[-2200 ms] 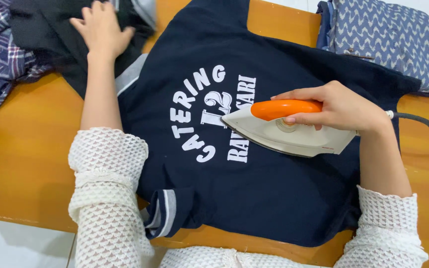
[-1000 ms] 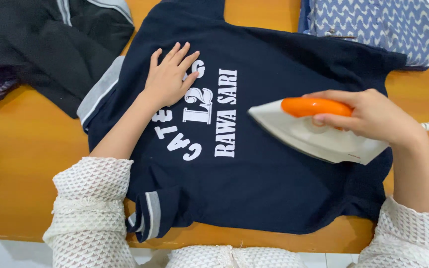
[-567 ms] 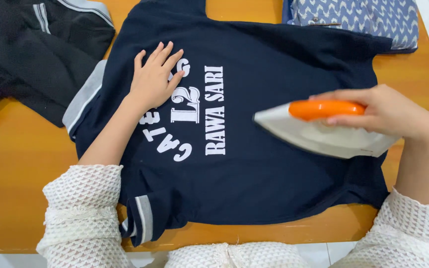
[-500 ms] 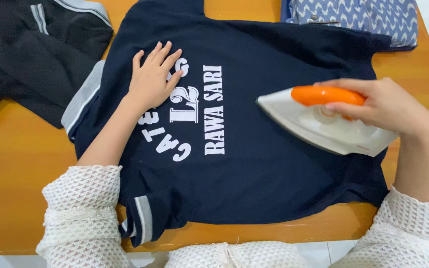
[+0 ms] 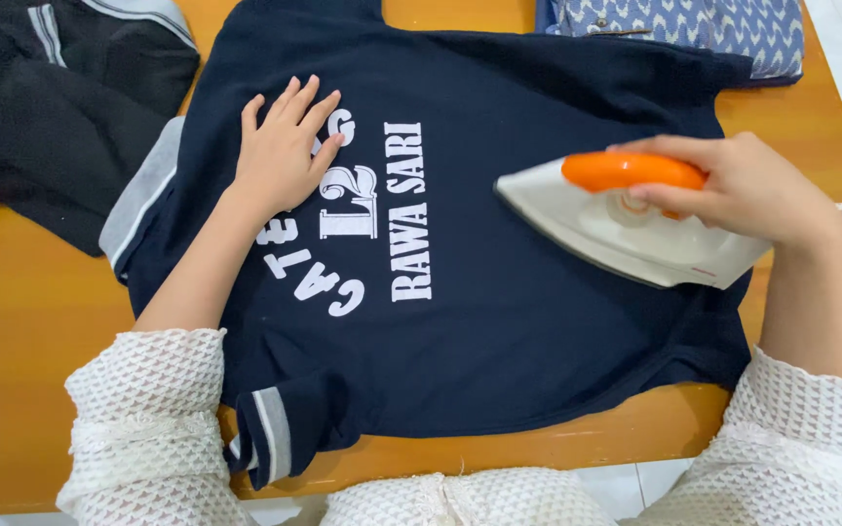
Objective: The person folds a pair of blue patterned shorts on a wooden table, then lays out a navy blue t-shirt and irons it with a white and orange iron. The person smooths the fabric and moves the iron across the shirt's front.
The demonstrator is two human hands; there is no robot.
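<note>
On navy shirt (image 5: 499,321): flat left hand (image 5: 280,156), gripped iron (image 5: 635,229)

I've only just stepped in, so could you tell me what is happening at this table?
A person in white lace sleeves is ironing a navy T-shirt with white lettering, spread on a wooden table. The right hand grips the orange handle of a white iron resting on the shirt. The left hand lies flat on the lettering. A dark garment sits at the upper left, and a folded blue patterned cloth at the top right.
</note>
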